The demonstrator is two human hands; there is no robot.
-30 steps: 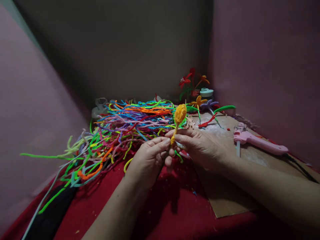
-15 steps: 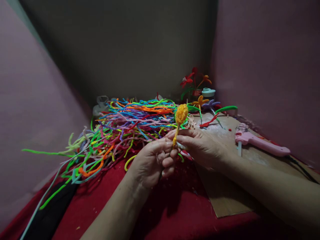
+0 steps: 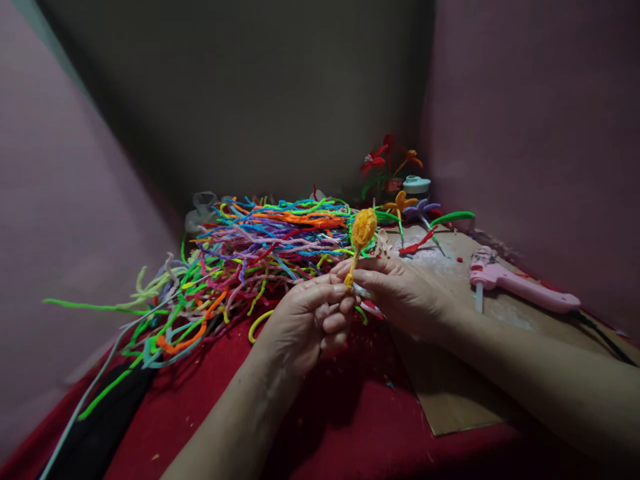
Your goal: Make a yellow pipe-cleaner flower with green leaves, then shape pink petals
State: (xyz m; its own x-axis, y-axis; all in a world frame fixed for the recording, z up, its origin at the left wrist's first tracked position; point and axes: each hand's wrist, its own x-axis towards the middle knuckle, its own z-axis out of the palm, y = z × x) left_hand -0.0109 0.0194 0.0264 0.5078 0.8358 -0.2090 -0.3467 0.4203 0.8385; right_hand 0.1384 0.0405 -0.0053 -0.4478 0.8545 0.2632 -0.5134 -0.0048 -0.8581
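Both hands meet over the front of the table point(image 3: 210, 427), which is covered in red cloth. The left hand point(image 3: 305, 320) is curled nearly closed, thumb and forefinger pinching the thin stem of a yellow bud point(image 3: 363, 229) made of pipe cleaner. The right hand point(image 3: 400, 290) is closed on the same stem from the other side, fingertips touching those of the left. The bud stands upright just above the fingers, in front of a loose heap of pipe cleaners point(image 3: 250, 253) in many colours that spreads across the table behind the hands. To the right lies a brown board point(image 3: 450, 393), and on it a pink glue gun point(image 3: 520, 287), well apart from the hands. Finished flowers point(image 3: 395, 173) stand at the back near the wall.
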